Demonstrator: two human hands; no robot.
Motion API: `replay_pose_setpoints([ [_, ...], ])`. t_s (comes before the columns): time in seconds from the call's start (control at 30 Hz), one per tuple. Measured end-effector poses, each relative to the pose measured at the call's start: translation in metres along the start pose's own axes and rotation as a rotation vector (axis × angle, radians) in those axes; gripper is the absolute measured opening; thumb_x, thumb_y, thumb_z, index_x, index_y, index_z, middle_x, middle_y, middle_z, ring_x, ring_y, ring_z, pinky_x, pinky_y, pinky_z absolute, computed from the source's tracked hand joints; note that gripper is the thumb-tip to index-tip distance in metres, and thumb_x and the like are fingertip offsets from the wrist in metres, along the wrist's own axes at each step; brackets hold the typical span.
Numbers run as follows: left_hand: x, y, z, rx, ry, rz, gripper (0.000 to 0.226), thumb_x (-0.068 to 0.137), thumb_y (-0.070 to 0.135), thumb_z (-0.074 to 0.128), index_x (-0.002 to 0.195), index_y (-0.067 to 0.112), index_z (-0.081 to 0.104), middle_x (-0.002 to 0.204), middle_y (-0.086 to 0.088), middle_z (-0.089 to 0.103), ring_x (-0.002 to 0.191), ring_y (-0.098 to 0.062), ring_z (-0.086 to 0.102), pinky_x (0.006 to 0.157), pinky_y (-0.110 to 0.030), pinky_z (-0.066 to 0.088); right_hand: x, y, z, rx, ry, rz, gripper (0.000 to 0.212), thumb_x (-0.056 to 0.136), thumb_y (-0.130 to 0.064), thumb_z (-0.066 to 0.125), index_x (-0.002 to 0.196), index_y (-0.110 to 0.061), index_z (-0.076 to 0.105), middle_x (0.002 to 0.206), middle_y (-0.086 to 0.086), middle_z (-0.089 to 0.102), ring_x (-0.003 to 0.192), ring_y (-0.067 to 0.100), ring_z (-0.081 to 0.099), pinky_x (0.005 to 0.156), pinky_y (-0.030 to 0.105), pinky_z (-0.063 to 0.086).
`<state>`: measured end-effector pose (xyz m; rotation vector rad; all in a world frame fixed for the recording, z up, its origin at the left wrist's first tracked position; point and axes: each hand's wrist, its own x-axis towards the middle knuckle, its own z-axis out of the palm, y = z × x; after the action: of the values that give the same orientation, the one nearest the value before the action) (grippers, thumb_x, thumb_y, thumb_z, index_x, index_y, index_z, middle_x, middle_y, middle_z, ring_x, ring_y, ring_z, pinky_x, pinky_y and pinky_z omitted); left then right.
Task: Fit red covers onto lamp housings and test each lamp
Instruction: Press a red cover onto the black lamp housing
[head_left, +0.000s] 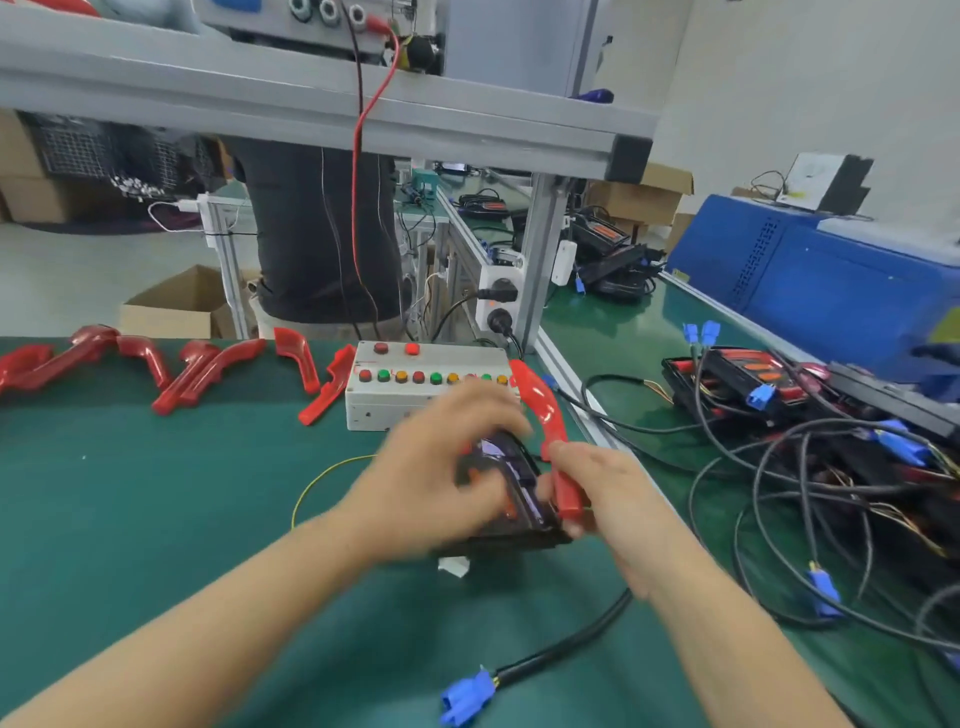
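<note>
Near the desk's right edge my left hand (441, 467) steadies the housing (506, 499) while my right grip (597, 493) pinches the cover (550, 431); I should align its curve, then press evenly

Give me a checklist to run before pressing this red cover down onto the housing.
1. Red cover held in the right hand: ok.
2. Lamp housing steadied by the left hand: ok, though blurred.
3. Cover seated along the housing: not ok, its far end stands up and away.
4. Cover's edge lined up with the housing: cannot tell, blurred.
5. Blue connector plugged into the test box: not ok, it lies loose on the mat.
</note>
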<state>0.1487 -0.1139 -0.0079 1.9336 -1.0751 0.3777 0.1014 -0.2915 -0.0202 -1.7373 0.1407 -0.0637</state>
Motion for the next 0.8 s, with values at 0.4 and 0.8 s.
replay_pose_setpoints([
  [0.4,0.034,-0.081,0.010,-0.581,0.016,-1.271,0.014,0.094,0.019,0.054,0.101,0.008,0.056,0.070,-0.006,0.067,0.058,-0.018,0.066,0.049,-0.030,0.052,0.004,0.008,0.002,-0.981,0.032,-0.016,0.032,0.099,-0.029,0.040,0.077,-0.013,0.056,0.068,0.000,0.052,0.069,0.024,0.052,0.057,0.033,0.036],
  [0.8,0.041,-0.069,-0.008,-0.848,0.099,-1.209,0.031,0.081,0.019,0.055,0.109,0.006,0.054,0.090,-0.007,0.063,0.067,-0.021,0.060,0.064,-0.034,0.052,0.008,-0.002,0.008,-1.225,0.018,-0.283,0.025,0.104,-0.034,0.028,0.099,-0.018,0.047,0.080,0.000,0.055,0.072,0.026,0.050,0.063,0.034,0.035],
])
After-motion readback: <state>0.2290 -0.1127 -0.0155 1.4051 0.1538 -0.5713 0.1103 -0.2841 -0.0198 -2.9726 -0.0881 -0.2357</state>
